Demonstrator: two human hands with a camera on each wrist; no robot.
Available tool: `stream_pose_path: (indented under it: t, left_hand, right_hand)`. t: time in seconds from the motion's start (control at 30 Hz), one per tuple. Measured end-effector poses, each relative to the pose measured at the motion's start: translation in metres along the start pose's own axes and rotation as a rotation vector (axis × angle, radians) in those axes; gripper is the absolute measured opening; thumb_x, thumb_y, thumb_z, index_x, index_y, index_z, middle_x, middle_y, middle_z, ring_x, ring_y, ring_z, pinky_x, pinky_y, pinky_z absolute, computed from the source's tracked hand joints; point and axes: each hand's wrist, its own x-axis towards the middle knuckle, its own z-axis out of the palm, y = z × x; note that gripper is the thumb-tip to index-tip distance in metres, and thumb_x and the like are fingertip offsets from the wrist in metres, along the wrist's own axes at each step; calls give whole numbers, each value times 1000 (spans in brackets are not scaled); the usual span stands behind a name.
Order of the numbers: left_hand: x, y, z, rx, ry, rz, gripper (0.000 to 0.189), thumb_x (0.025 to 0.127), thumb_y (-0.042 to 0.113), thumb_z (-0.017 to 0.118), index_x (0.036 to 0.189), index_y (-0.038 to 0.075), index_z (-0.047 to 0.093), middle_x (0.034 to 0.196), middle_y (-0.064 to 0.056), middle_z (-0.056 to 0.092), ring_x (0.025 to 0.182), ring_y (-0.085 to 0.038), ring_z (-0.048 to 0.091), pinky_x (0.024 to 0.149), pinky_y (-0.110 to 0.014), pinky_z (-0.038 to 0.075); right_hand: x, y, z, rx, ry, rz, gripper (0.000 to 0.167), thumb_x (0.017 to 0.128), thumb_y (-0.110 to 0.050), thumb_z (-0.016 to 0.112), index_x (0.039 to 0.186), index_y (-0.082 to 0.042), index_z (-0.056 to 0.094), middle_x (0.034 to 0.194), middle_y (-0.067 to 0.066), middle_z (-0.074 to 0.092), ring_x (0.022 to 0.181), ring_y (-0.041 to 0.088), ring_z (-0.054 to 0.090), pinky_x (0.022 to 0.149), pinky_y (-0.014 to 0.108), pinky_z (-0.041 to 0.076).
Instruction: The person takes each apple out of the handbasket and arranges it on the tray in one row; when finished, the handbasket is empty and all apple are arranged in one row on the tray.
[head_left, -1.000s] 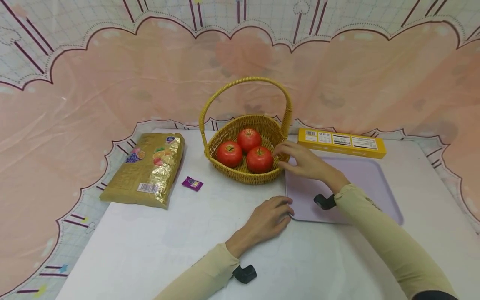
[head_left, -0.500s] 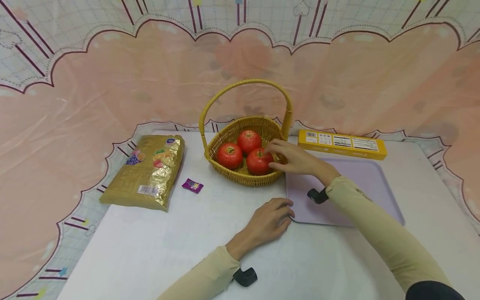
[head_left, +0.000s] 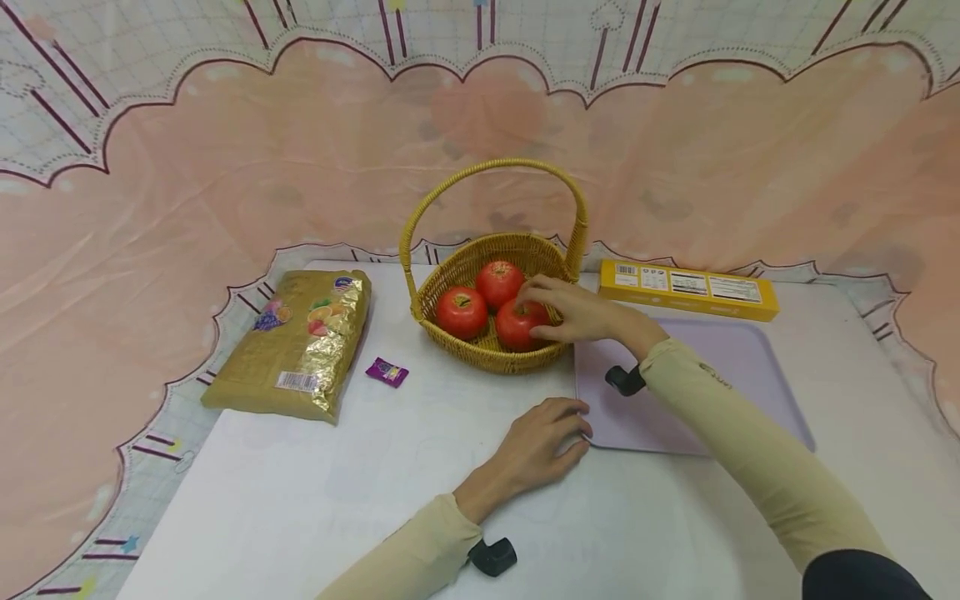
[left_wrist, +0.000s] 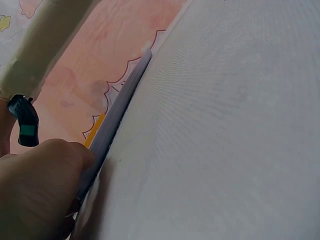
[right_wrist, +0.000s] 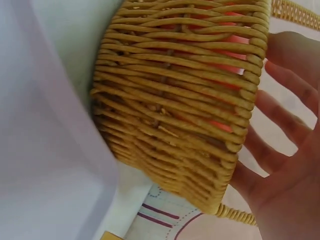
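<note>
Three red tomatoes lie in a yellow wicker basket (head_left: 491,360) with a tall hoop handle. My right hand (head_left: 581,312) reaches over the basket's right rim. Its fingers and thumb bend round the front-right tomato (head_left: 517,329); the right wrist view shows the fingers (right_wrist: 280,117) beyond the woven wall, which hides most of the contact. Behind and to the left are the other tomatoes, the rear tomato (head_left: 499,283) and the left tomato (head_left: 461,312). My left hand (head_left: 536,442) rests on the table, loosely bent fingertips at the near-left corner of a lilac tray (head_left: 720,383).
On the left lies a gold foil bag (head_left: 292,346) with fruit pictures. A small purple wrapped candy (head_left: 387,372) sits between bag and basket. Behind the tray lies a long yellow box (head_left: 688,289). A patterned peach cloth (head_left: 337,167) hangs behind the white table (head_left: 337,500).
My right hand has moved left from the basket's right rim onto the front-right tomato, its fingers now bent over it. My left hand stays by the tray corner.
</note>
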Motion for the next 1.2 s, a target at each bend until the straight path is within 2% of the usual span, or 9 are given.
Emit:
stream_pose_path:
  t: [0.17,0.4,0.53,0.77,1.0,1.2]
  left_hand:
    - [1,0,0,21,9,17,10,88,27,63,96,24,68,124,6,59,120,-9,52,97,-23,46]
    - [-1,0,-2,10,4,-5,10,89,27,62,96,24,68,124,5,59,119,-10,52,97,-23,46]
    - [-1,1,-2,7,7,2,10,89,26,62,96,23,68,123,5,59,119,-10,52,97,-24,46]
    - [0,2,-1,8,6,-2,10,89,27,62,96,24,68,123,5,59,119,-9,52,97,-24,46]
    - [0,1,0,15,1,-2,10,90,28,61,96,25,68,124,6,58,119,-9,52,96,-23,46]
    - [0,1,-1,18,5,-4,10,89,28,61,96,25,68,124,6,59,120,-9,52,96,-24,46]
  right_hand:
    - [7,-1,-1,-23,-44,-8,41,87,-25,66,124,-13,55,134,7,46,127,29,43,107,50,37]
    - [20,-4,2,-2,-119,-26,40,86,-22,66,125,-15,56,134,5,47,128,26,41,111,49,31]
    - [24,-3,1,-23,-154,-4,41,86,-23,66,125,-17,56,134,4,46,127,26,41,109,48,34]
    - [33,-7,-6,-65,-229,41,46,84,-25,69,126,-18,54,136,8,41,127,31,41,109,52,32]
    - [41,-8,-6,-22,-296,107,50,83,-27,70,128,-19,52,137,7,39,128,30,40,109,52,33]
    - [47,-8,-3,-4,-359,154,56,83,-29,70,134,-21,47,141,7,34,132,30,36,111,53,29]
